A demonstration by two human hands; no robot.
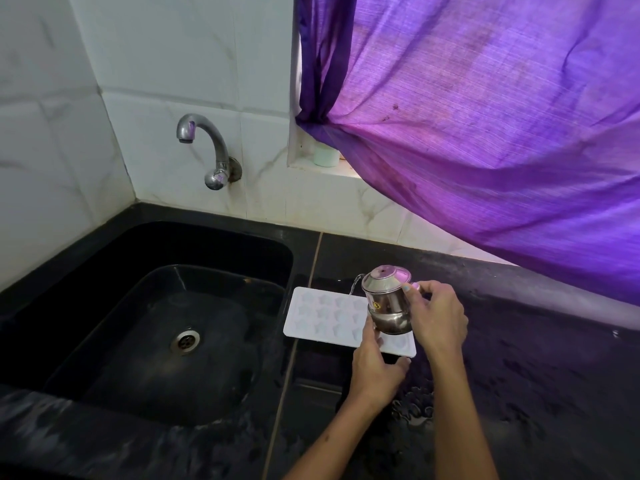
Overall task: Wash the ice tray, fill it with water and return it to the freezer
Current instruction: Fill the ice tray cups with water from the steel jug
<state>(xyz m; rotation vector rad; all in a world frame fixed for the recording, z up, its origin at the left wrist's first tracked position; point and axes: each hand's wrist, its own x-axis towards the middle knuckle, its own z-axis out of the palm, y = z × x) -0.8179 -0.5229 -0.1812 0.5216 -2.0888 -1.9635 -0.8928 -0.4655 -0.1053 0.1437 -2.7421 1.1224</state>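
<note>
A white ice tray (325, 315) with star-shaped cells lies flat on the black counter just right of the sink. A small steel pot (388, 299) is tilted over the tray's right half, and a thin stream of water (353, 287) runs from its spout down onto the tray. My right hand (438, 318) grips the pot's handle side. My left hand (375, 370) supports the pot from below, fingers against its base, and covers the tray's near right corner.
The black sink (69, 299) with a steel drain (185, 341) lies to the left, a steel tap (207, 147) on the tiled wall above it. A purple curtain (485, 133) hangs over the counter's back right. The counter (536, 375) is wet near my arms.
</note>
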